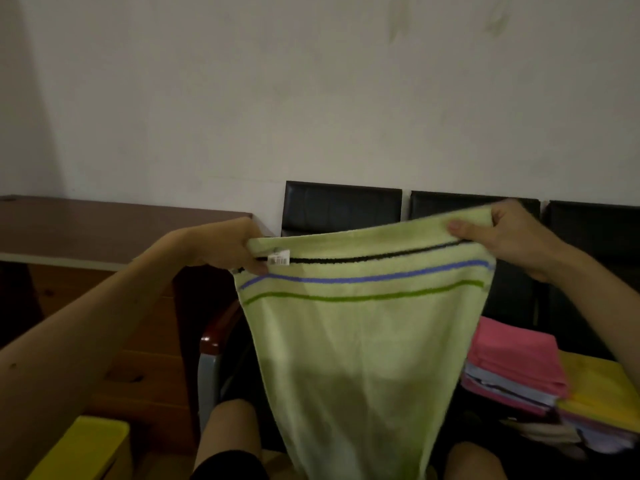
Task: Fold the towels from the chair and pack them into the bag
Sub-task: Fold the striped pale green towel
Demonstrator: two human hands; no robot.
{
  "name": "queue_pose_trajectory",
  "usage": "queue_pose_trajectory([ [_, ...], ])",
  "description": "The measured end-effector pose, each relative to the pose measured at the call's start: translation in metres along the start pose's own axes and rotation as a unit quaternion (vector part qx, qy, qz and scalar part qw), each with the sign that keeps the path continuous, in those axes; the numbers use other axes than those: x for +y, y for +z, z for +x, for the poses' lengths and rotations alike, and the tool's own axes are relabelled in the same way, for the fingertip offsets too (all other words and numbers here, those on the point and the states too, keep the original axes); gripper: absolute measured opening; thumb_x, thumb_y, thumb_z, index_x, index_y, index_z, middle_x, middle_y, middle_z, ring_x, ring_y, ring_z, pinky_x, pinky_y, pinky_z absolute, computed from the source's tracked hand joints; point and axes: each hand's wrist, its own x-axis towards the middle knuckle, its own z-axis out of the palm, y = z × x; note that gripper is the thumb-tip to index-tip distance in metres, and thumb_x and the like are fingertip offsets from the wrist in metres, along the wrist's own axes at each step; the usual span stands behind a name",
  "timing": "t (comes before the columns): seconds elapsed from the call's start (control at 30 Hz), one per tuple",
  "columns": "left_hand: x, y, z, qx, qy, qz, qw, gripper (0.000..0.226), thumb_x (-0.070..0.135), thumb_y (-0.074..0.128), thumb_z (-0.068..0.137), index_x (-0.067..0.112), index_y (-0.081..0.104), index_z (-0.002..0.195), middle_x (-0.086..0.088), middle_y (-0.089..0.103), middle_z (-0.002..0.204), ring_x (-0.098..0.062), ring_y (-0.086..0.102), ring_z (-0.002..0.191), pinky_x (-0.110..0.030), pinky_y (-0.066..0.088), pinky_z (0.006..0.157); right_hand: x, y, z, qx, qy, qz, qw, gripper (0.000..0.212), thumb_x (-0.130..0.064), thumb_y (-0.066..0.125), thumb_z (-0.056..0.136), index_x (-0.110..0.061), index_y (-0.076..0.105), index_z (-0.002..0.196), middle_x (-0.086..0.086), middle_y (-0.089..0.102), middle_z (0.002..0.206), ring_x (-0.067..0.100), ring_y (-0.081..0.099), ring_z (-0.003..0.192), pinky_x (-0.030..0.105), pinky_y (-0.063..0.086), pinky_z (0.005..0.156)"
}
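A brown wooden desk [104, 226] fills the left, and 3 black chairs [343, 206] line the wall. In front of them hangs the light green towel [360, 341], spread wide, with 3 stripes near its top edge. Its long axis drops straight down from the grips to between the person's knees. On a seat to the right lies a stack of folded towels [519, 368]. A yellow object [86, 448] at lower left may be the bag; I cannot tell. The left hand [225, 244] pinches 1 top corner and the right hand [512, 233] pinches the other, slightly higher. A white tag [278, 259] sits beside the left fingers. Neither hand is nearer, so folding likely means bringing both corners together.
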Motion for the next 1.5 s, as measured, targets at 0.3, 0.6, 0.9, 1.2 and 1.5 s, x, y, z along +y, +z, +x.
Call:
queue_pose_trajectory([
  [0.3, -0.011, 0.083, -0.009, 0.021, 0.019, -0.456, 0.890, 0.029, 0.033, 0.061, 0.090, 0.007, 0.072, 0.096, -0.010, 0.071, 0.086, -0.018, 0.070, 0.072, -0.028, 0.059, 0.063, 0.085, 0.008, -0.050, -0.027, 0.171, 0.003, 0.985, 0.039, -0.035, 0.073, 0.081, 0.003, 0.073, 0.091, 0.025, 0.072, 0.081, 0.028, 0.066, 0.068, 0.035, 0.052, 0.066],
  [0.6, -0.045, 0.185, -0.032, 0.204, -0.098, -0.466, 0.855, 0.037, 0.036, 0.049, 0.100, 0.005, 0.069, 0.103, -0.014, 0.074, 0.087, -0.023, 0.071, 0.072, -0.030, 0.060, 0.061, 0.133, 0.064, -0.110, 0.042, 0.243, 0.174, 0.953, 0.050, -0.037, 0.072, 0.074, 0.005, 0.069, 0.101, 0.025, 0.072, 0.097, 0.028, 0.068, 0.078, 0.034, 0.056, 0.068],
  [0.9, -0.047, 0.246, -0.055, 0.261, -0.199, -0.513, 0.793, 0.033, 0.036, 0.053, 0.101, 0.007, 0.069, 0.097, -0.009, 0.073, 0.080, -0.026, 0.070, 0.075, -0.042, 0.058, 0.071, 0.149, 0.107, -0.150, 0.085, 0.271, 0.235, 0.929, 0.017, -0.022, 0.069, 0.089, -0.007, 0.075, 0.092, 0.022, 0.074, 0.092, 0.028, 0.071, 0.075, 0.038, 0.054, 0.076],
  [1.2, -0.031, 0.245, -0.056, 0.270, -0.249, -0.543, 0.755, 0.019, 0.025, 0.057, 0.099, 0.011, 0.069, 0.093, -0.014, 0.074, 0.086, -0.030, 0.071, 0.079, -0.049, 0.057, 0.080, 0.129, 0.128, -0.161, 0.161, 0.278, 0.263, 0.910, 0.014, -0.015, 0.065, 0.093, -0.004, 0.073, 0.092, 0.019, 0.074, 0.087, 0.031, 0.070, 0.078, 0.037, 0.055, 0.069],
  [1.5, -0.018, 0.247, -0.061, 0.296, -0.168, -0.511, 0.789, 0.025, 0.031, 0.057, 0.099, 0.009, 0.069, 0.099, -0.009, 0.075, 0.085, -0.025, 0.074, 0.078, -0.032, 0.060, 0.061, 0.107, 0.145, -0.165, 0.171, 0.279, 0.251, 0.911, 0.031, -0.026, 0.063, 0.095, -0.003, 0.066, 0.073, 0.012, 0.060, 0.066, 0.020, 0.057, 0.060, 0.031, 0.043, 0.059],
])
